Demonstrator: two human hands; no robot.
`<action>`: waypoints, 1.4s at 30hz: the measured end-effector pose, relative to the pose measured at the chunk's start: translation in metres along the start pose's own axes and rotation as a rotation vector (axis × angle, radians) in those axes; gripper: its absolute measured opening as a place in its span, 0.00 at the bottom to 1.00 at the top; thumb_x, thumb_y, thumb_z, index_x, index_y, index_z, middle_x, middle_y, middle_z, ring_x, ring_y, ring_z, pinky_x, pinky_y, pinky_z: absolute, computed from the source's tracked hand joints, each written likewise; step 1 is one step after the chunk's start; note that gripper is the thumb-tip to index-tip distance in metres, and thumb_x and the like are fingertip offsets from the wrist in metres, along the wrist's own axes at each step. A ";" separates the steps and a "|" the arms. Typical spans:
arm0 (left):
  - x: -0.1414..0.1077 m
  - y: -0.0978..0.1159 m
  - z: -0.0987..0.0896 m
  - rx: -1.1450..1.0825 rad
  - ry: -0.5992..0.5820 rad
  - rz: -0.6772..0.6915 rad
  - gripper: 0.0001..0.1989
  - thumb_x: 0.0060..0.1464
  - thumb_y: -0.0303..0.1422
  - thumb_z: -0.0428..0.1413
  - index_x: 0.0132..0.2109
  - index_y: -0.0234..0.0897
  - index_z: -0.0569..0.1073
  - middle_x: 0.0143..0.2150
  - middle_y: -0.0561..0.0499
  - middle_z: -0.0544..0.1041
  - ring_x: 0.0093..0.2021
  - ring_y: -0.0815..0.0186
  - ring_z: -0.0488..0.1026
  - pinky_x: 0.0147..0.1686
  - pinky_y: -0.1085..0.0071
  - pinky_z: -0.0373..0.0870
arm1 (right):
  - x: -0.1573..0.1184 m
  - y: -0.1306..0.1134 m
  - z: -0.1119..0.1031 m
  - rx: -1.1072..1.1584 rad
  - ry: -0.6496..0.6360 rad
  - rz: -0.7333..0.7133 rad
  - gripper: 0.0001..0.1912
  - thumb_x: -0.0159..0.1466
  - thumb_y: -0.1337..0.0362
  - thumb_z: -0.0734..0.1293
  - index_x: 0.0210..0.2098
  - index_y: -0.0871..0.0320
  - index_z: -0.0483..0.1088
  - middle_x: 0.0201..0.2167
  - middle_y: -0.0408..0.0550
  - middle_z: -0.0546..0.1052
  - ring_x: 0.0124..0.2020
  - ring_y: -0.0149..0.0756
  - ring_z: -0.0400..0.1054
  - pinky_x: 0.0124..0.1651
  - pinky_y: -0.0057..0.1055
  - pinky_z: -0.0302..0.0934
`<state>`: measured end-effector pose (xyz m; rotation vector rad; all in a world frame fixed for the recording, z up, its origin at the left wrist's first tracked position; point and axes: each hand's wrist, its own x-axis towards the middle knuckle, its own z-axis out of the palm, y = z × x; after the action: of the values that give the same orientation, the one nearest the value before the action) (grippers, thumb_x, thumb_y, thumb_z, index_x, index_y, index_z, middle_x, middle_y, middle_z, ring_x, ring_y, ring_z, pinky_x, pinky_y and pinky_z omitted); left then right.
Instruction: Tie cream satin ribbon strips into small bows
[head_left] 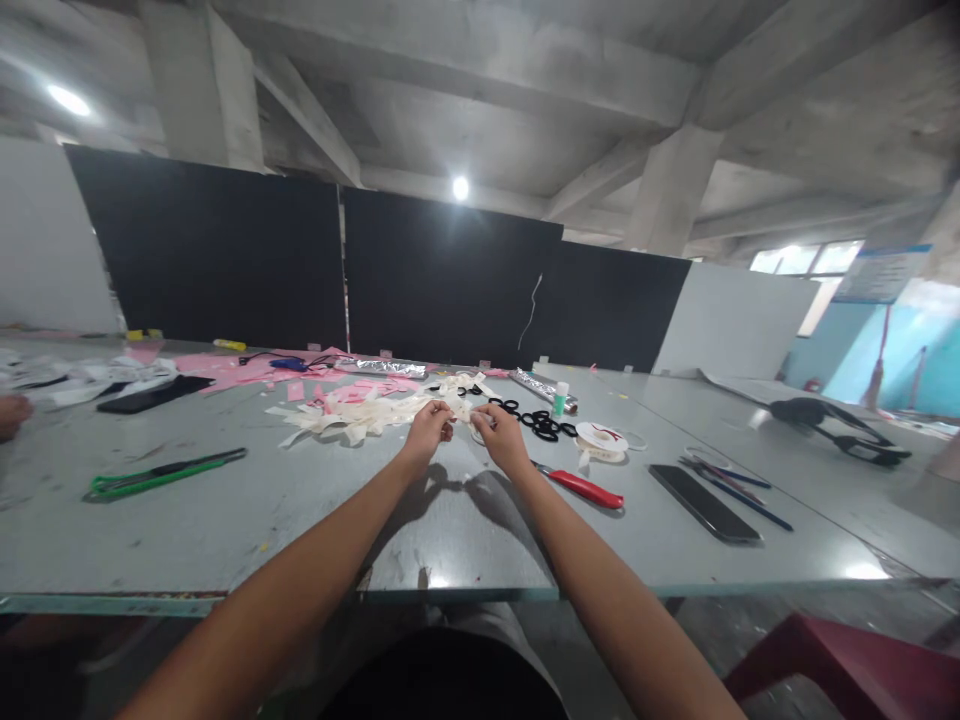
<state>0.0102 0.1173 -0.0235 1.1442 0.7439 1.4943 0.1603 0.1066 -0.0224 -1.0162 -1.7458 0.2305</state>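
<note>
The grey tabletop (315, 540) runs the full width of the view, with dark panels (450, 275) standing along its far edge. Next in size, pink sheets (229, 370) spread near that far edge, left of the middle, and a loose pile of cream strips (360, 420) lies in front of them. The left hand (431, 430) and right hand (496, 430) meet just in front of the pile's right end, well in from the near edge. Toward the near right corner lies a black phone (705, 502); a green-handled tool (169, 472) lies toward the left end, and a red-handled tool (589, 490) rests just right of the right forearm. Beyond it sit a ribbon spool (602, 440) and a cluster of black loops (546, 425), with a green-and-white tube (560, 398) upright beside them, nearer the far edge. Smallest is the pale piece (463, 411) in the gap between the two hands: the fingers of each are pinched together on it, left fingers at its left side, right fingers at its right. Its exact outline blends into the cream strips behind.
</note>
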 end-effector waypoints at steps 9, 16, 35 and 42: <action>0.004 -0.005 -0.006 0.196 -0.091 0.016 0.11 0.40 0.37 0.59 0.29 0.35 0.69 0.21 0.56 0.67 0.19 0.74 0.62 0.21 0.76 0.57 | 0.000 -0.003 -0.002 0.036 0.018 0.026 0.11 0.59 0.58 0.61 0.30 0.59 0.70 0.22 0.42 0.70 0.24 0.31 0.61 0.29 0.27 0.54; 0.002 -0.005 -0.005 0.220 -0.124 0.065 0.14 0.38 0.39 0.61 0.30 0.34 0.71 0.20 0.56 0.67 0.20 0.73 0.60 0.23 0.75 0.57 | 0.002 -0.001 0.001 0.369 0.024 0.241 0.12 0.58 0.56 0.60 0.32 0.59 0.66 0.15 0.37 0.64 0.15 0.28 0.58 0.20 0.26 0.54; 0.000 -0.001 -0.007 0.111 -0.063 0.111 0.14 0.40 0.38 0.62 0.34 0.34 0.72 0.23 0.57 0.69 0.20 0.76 0.60 0.24 0.76 0.57 | -0.003 -0.007 -0.005 -0.046 0.036 0.024 0.12 0.60 0.57 0.60 0.26 0.58 0.66 0.20 0.40 0.66 0.23 0.31 0.57 0.29 0.28 0.51; 0.005 -0.005 -0.011 0.137 -0.015 0.126 0.10 0.39 0.34 0.60 0.30 0.36 0.69 0.23 0.57 0.71 0.19 0.75 0.60 0.22 0.76 0.56 | 0.002 -0.003 0.003 0.279 -0.031 0.216 0.13 0.54 0.54 0.65 0.27 0.59 0.67 0.19 0.41 0.68 0.21 0.31 0.61 0.25 0.27 0.55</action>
<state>0.0019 0.1247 -0.0303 1.3248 0.7853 1.5563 0.1559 0.1072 -0.0212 -0.9970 -1.5769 0.6124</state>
